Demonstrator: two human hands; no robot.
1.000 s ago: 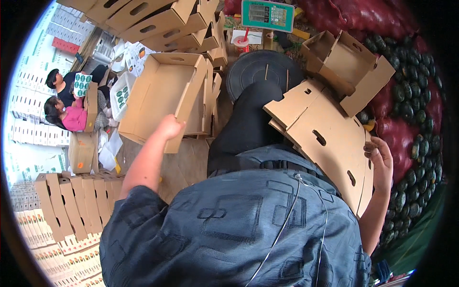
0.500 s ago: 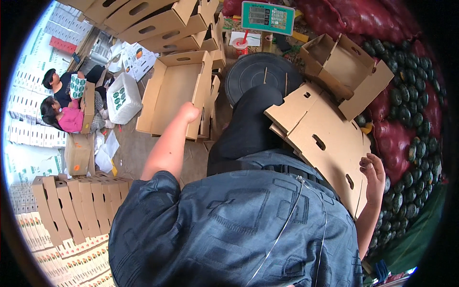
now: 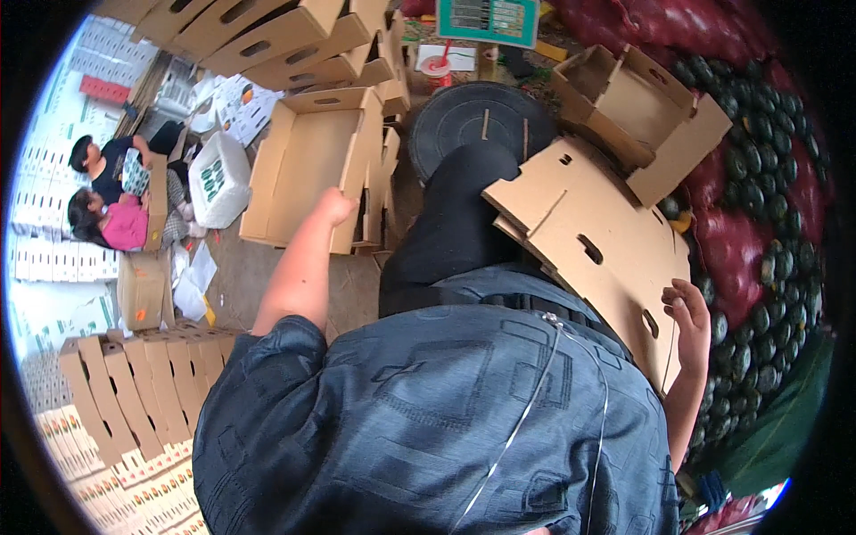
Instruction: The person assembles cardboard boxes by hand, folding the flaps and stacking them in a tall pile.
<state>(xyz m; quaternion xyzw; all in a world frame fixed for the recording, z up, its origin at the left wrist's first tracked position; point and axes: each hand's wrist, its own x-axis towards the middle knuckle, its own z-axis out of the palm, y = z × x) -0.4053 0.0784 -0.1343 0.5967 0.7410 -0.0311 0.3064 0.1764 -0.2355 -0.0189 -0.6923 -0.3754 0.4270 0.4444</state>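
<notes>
My left hand (image 3: 337,207) is closed on the right wall of an open cardboard tray box (image 3: 299,160), which stands among other boxes left of my dark-clad leg. A stack of flat cut cardboard (image 3: 615,267) lies slanted across my lap on the right. My right hand (image 3: 687,308) hangs at its right edge with fingers apart and loosely curled, holding nothing that I can see. Another open box (image 3: 642,107) sits beyond the flat cardboard.
Two people (image 3: 120,209) sit at the left near a white foam box (image 3: 217,181). Stacked boxes (image 3: 134,392) surround them. A round black lid (image 3: 446,116), drink cup (image 3: 437,69) and green scale (image 3: 486,18) are ahead. Red mesh sacks (image 3: 727,259) and dark green round produce (image 3: 758,357) line the right.
My left hand has moved forward, carrying the tray box away from me among the other boxes. My right hand has moved a little down and left along the flat cardboard.
</notes>
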